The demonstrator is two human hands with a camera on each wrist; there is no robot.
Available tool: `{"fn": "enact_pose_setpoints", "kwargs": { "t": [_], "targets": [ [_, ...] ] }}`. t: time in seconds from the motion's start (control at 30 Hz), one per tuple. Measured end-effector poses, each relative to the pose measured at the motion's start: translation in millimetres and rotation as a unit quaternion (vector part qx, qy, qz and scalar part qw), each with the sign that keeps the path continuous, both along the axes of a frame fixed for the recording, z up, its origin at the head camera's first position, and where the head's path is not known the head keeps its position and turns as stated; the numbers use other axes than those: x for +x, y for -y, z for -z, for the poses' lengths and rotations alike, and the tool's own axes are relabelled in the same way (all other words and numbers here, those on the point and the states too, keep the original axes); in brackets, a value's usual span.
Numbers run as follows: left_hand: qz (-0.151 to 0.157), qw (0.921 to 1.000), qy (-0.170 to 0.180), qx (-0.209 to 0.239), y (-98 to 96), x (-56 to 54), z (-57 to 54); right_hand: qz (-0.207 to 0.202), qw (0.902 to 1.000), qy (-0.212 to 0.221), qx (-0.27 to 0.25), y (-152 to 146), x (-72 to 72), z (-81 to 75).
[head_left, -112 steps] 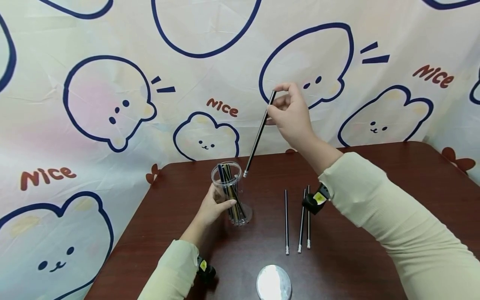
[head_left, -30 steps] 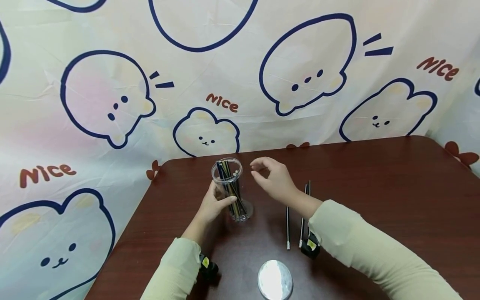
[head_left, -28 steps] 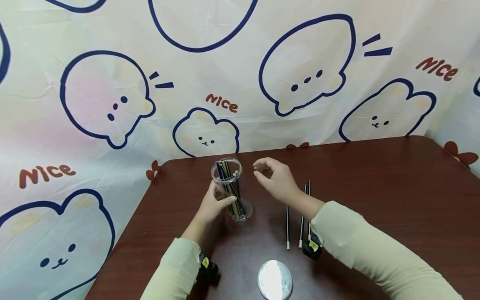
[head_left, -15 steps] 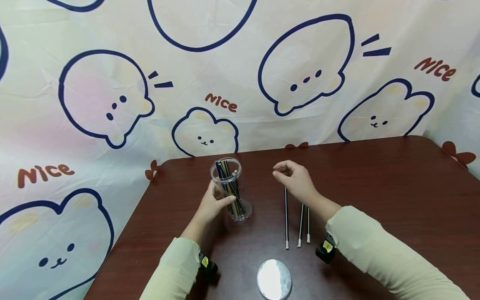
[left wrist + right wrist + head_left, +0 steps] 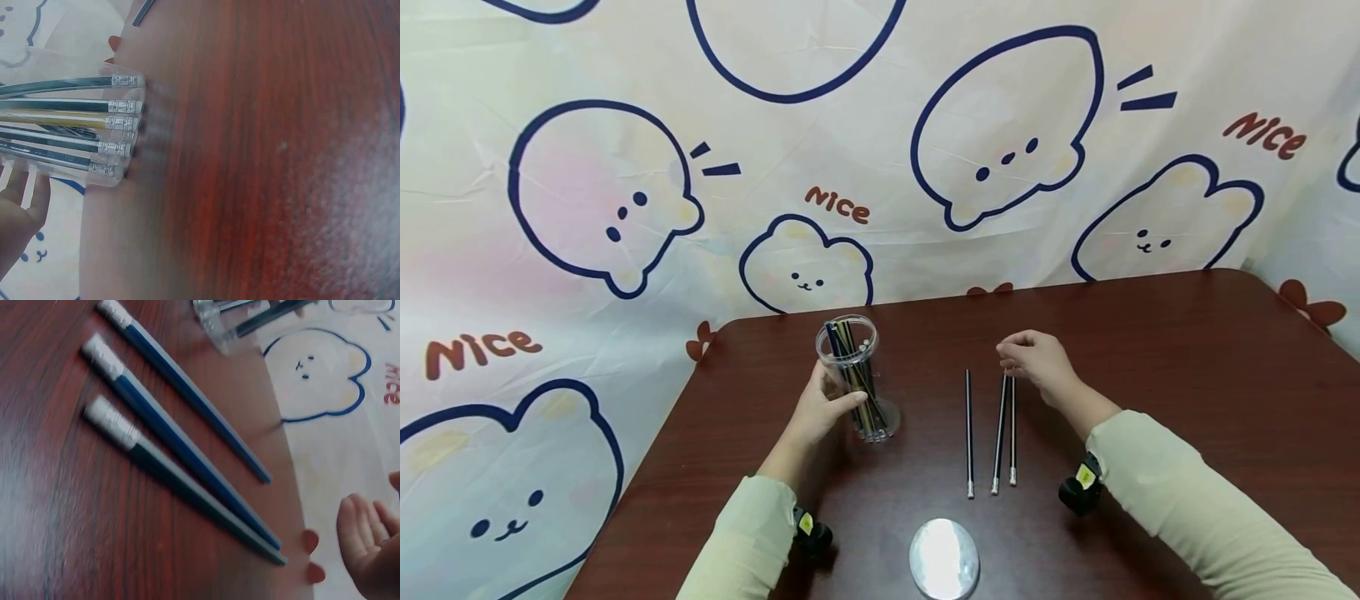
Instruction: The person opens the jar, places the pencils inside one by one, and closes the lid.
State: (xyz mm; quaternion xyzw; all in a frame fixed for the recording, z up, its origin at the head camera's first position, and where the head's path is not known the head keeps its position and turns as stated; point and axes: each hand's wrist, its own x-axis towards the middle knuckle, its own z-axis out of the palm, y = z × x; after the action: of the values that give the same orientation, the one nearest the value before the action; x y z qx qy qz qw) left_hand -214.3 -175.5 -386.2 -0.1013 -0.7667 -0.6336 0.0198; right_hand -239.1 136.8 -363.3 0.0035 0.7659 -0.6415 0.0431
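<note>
Right of the jar (image 5: 829,358) the left hand (image 5: 820,410) grips, two close-set pencils (image 5: 1001,429) point away from us, far ends beside the right hand (image 5: 1037,360) (fingers loosely bent, contact unclear).

Clear cup (image 5: 850,361) of pencils (image 5: 865,383); three loose pencils (image 5: 1000,433)
Open-topped cup holds dark and gold pencils; loose ones, dark with silver ferrules, lie near it.
</note>
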Motion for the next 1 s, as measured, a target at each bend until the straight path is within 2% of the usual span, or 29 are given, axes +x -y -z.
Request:
{"fn": "enact_pose_setpoints", "kwargs": {
  "t": [0.23, 0.43, 0.73, 1.0],
  "targets": [
    [-0.005, 0.9999, 0.012, -0.011, 1.3, 2.5, -2.9, -0.021, 0.9967, 0.057, 0.055, -15, -7.8, 16.5],
    [-0.004, 0.9996, 0.024, -0.016, 0.3, 2.2, -4.2, -0.039, 0.9893, 0.094, 0.104, -21, -15.9, 28.9],
    [0.007, 0.9999, 0.010, -0.004, -2.1, -2.2, -2.3, -0.054, 0.9804, 0.099, 0.161, -23, -24.8, 32.4],
    [0.000, 1.0000, 0.007, 0.006, -0.1, 0.3, -0.4, -0.071, 0.9718, 0.085, 0.208, -20, -31.6, 34.3]
  ]
}}
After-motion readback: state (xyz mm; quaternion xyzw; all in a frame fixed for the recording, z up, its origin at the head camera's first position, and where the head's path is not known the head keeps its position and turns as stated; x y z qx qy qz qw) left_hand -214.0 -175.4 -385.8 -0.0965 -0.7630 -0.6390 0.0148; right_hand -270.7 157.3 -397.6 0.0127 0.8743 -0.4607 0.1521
